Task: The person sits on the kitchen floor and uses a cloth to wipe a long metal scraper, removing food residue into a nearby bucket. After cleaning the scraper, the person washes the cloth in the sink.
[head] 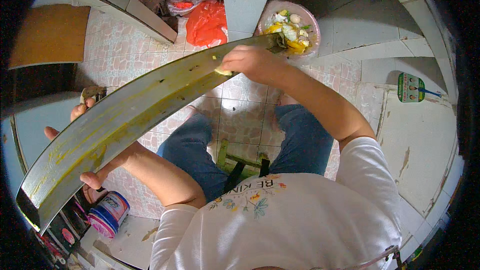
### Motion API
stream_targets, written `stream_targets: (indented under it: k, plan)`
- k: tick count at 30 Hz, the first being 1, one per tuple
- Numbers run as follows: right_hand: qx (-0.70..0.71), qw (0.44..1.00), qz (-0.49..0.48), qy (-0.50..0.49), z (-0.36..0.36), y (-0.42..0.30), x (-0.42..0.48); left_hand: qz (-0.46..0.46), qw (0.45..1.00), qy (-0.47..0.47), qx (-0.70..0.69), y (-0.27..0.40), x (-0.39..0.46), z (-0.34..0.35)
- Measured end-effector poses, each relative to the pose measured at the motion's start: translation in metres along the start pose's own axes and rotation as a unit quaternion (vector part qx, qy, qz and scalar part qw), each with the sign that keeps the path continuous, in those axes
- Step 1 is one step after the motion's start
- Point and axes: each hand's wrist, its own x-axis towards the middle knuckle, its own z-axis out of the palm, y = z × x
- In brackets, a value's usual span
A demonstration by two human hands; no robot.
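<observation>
A long, narrow metal trough (pixel 123 105), smeared with yellow-brown grease, slants across the view from lower left to upper right. My left hand (pixel 95 178) supports it from beneath near the lower left end, thumb at the near edge and fingertips showing past the far edge. The palm is hidden behind the metal. My right hand (pixel 253 62) presses a small pale-yellow piece (pixel 223 71), perhaps sponge, against the trough towards its upper right end. That end hangs over the rim of a round bin (pixel 317 37) holding food scraps such as eggshells and peel.
A red plastic bag (pixel 207 24) lies on the tiled floor (pixel 240 114) beside a tiled pillar (pixel 245 3). Between my legs is a green stool (pixel 243 161). A blue-and-pink tub (pixel 110 212) sits at lower left, a hand fan (pixel 410 88) at right, a brown panel (pixel 48 35) at left.
</observation>
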Motion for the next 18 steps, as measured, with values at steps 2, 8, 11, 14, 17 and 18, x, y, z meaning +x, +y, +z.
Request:
stream_targets:
  k: [2, 8, 11, 14, 17, 18]
  plan:
    - [0.002, 0.999, 0.024, -0.021, 0.0, 0.011, -0.009, -0.001, 1.0, -0.008, 0.0, 0.0, 0.001, -0.001]
    - [0.001, 0.997, 0.066, -0.046, 0.004, 0.044, -0.036, -0.008, 0.999, 0.013, -0.031, -0.004, 0.001, 0.0]
    - [-0.028, 0.985, 0.088, -0.143, 0.004, 0.058, -0.037, -0.022, 0.997, -0.007, -0.072, -0.003, 0.0, 0.005]
    - [-0.028, 0.99, 0.106, -0.094, 0.014, 0.084, -0.069, -0.04, 0.994, -0.01, -0.099, -0.013, -0.001, -0.001]
    - [0.006, 0.986, 0.121, -0.111, 0.013, 0.096, -0.07, -0.039, 0.997, 0.024, -0.063, 0.002, -0.002, -0.005]
    - [0.004, 0.982, 0.145, -0.125, 0.015, 0.099, -0.073, -0.041, 0.998, 0.027, -0.05, 0.006, 0.0, -0.01]
